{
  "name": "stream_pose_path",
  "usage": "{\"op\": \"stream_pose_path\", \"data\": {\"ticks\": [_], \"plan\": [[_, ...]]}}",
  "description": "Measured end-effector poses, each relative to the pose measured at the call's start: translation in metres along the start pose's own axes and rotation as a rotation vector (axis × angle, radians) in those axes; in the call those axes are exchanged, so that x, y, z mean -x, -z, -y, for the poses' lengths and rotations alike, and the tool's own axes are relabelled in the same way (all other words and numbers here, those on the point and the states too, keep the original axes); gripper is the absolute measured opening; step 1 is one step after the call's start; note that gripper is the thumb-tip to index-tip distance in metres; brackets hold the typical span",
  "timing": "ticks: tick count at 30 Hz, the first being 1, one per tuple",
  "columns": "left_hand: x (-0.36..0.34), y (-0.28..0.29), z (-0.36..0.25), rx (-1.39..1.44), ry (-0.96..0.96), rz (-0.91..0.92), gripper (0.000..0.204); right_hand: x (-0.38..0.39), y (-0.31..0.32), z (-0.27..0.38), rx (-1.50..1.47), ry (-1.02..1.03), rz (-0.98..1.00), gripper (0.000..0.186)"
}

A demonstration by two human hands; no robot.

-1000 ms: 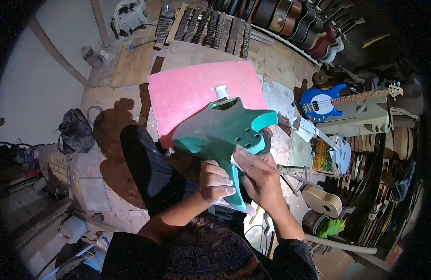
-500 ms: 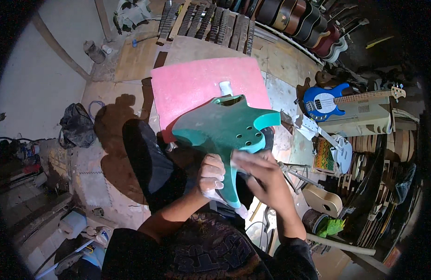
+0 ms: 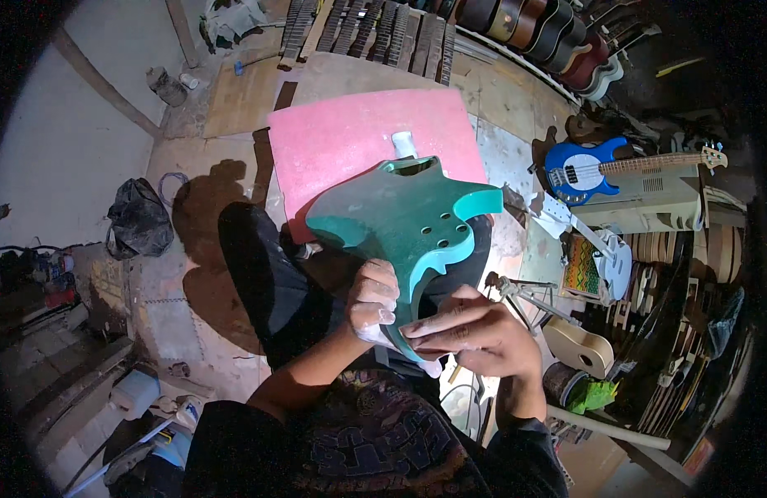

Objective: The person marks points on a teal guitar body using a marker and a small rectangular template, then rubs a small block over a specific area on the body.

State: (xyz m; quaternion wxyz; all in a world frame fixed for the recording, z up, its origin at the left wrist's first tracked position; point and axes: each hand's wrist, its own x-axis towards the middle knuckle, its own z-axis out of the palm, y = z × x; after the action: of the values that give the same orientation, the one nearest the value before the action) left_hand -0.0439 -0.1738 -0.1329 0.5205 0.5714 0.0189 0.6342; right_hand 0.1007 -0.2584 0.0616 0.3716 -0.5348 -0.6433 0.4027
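- Fingers of the left hand are curled around the horn of the green guitar body, which is gripped by them.
- Fingers of the right hand are kept close together and laid against the horn near its lower tip; whether it is also pinched, or something thin is pressed beneath them, cannot be told.
- The green guitar body is held at the centre of the frame, above dark-clothed legs, and part of the pink board is hidden by it.
- Since the earlier pictures, the right hand has been shifted from higher on the horn down toward its tip; the upper edge is left uncovered, so attention appears to have been passed to the tip.
- Lettering is borne by the dark shirt at lower centre; no brand or label can be made out on the green guitar body.
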Motion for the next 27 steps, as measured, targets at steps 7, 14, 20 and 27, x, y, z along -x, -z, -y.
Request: {"op": "stream_pose_path", "data": {"ticks": [7, 14, 20, 27], "plan": [[-0.024, -0.002, -0.006, 0.048, -0.034, 0.018, 0.021, 0.010, -0.005, -0.007, -0.183, 0.118, 0.020, 0.038], [-0.014, -0.005, 0.001, -0.097, -0.117, -0.003, 0.056, -0.013, -0.033, -0.006, 0.395, -0.281, -0.366, 0.055], [-0.060, -0.018, -0.023, -0.201, -0.084, 0.137, 0.057, -0.018, -0.032, -0.010, 0.796, -0.299, -0.542, 0.053], [-0.067, -0.012, -0.032, -0.214, -0.071, 0.259, 0.031, -0.012, -0.016, -0.026, 0.781, -0.339, -0.636, 0.054]]}}
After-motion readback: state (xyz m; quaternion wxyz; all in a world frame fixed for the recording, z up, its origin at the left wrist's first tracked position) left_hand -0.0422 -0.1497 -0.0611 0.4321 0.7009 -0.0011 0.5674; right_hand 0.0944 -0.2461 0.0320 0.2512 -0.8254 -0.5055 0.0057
